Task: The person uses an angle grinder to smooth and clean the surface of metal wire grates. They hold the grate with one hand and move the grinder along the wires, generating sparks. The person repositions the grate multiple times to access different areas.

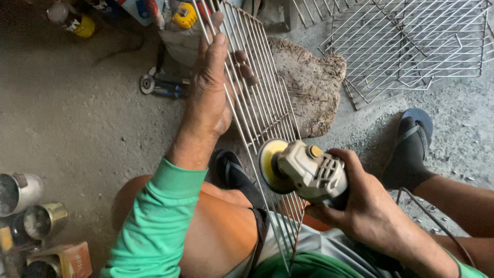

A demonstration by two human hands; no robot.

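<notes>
Left hand: the left hand (208, 95) grips the long edge of the wire rack (260, 110), thumb on the near side, fingers (241, 56) wrapped through to the far side and pinching the frame rod.
Right hand: the right hand (360, 201) is closed around the body of the angle grinder (303, 172), fingers curled tight on the housing.
Rack position: tilted, upper end toward the cans, lower end running down between the person's knees; it passes over the stone slab (309, 87) on the floor.
Grinder position: its yellow-backed disc (270, 164) sits against, or just beside, the rack's wires near the lower end; contact cannot be confirmed.
Risk, snagging: the disc could catch between close-set wires and kick, as the rack is steadied by one hand only.
Risk, body: bare knees lie just beside the disc, and the feet wear only open sandals (411, 139); a slip would reach skin.
Risk, cord: the cable (437, 226) trails by the right forearm and may foul the rack.
Edges: rack wire ends near the lap look exposed.
Open room: bare concrete floor (82, 113) to the left; stacked wire racks (411, 46) crowd the upper right; tins (31, 206) sit lower left; a second grinder (159, 85) lies behind the left hand.
</notes>
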